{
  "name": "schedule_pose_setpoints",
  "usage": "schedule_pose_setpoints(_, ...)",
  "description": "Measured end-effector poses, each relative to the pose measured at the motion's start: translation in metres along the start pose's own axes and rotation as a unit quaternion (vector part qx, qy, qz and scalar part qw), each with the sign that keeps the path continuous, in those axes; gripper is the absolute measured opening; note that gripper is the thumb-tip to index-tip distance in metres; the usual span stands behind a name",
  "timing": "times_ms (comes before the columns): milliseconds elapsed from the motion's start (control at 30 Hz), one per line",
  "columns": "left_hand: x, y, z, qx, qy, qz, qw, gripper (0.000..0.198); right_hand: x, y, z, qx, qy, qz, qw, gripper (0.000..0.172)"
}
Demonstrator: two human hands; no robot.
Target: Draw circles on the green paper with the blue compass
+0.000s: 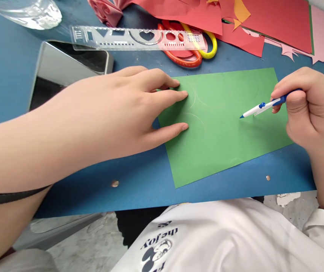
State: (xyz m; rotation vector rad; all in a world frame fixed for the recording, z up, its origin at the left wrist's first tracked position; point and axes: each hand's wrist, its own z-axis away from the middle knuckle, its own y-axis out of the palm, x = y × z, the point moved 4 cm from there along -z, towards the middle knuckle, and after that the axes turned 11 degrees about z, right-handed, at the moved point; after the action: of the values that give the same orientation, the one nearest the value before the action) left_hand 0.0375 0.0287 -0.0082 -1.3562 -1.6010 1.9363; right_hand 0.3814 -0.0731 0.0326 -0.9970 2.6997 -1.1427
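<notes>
A green paper sheet point(224, 128) lies on the blue table point(6, 71), with faint curved pencil lines near its left side. My left hand point(116, 113) rests flat on the sheet's left edge, fingers stretched out and pressing it down. My right hand point(309, 105) is closed around a white and blue pen point(264, 106), whose tip hovers at or just above the green sheet near its right half.
A clear stencil ruler point(133, 37) lies at the back over red and yellow scissors point(196, 53). A phone point(62, 68) lies at left, a clear plastic item point(28, 13) top left. Red and pink paper scraps point(278, 26) cover the back right. The table's near edge runs above my lap.
</notes>
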Motion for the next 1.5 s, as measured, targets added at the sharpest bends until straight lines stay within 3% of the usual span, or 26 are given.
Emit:
schedule_pose_setpoints(133, -0.002, -0.001, 0.000, -0.011, 0.027, -0.004, 1.000, 0.078, 0.003, -0.001, -0.002, 0.008, -0.002, 0.002, 1.000, 0.033)
schedule_pose_setpoints(467, 0.000, -0.002, 0.001, 0.002, -0.002, 0.018, 1.000, 0.081, 0.016, -0.003, 0.002, 0.088, 0.057, 0.022, 0.994, 0.047)
schedule_pose_setpoints(700, 0.000, -0.001, 0.000, -0.003, -0.004, 0.010, 1.000, 0.082, 0.015, 0.000, 0.006, 0.070, 0.026, -0.007, 0.997, 0.034)
schedule_pose_setpoints(800, 0.001, 0.000, 0.001, 0.001, -0.009, 0.014, 1.000, 0.082, 0.013, 0.000, 0.006, 0.072, 0.047, 0.009, 0.996, 0.040)
schedule_pose_setpoints(1000, 0.001, -0.001, 0.002, -0.002, 0.012, 0.022, 1.000, 0.079, 0.007, 0.002, 0.007, 0.094, 0.094, 0.026, 0.991, 0.067)
schedule_pose_setpoints(1167, 0.001, -0.001, 0.001, 0.001, 0.004, 0.012, 1.000, 0.079, 0.011, 0.000, 0.006, 0.091, 0.093, 0.024, 0.991, 0.061)
schedule_pose_setpoints(1400, 0.001, -0.001, 0.001, 0.005, -0.003, 0.020, 1.000, 0.078, 0.011, 0.001, 0.008, 0.110, 0.113, 0.064, 0.985, 0.073)
schedule_pose_setpoints(1500, 0.002, 0.000, 0.000, 0.006, -0.010, 0.016, 1.000, 0.078, 0.013, 0.001, 0.007, 0.104, 0.101, 0.058, 0.988, 0.068)
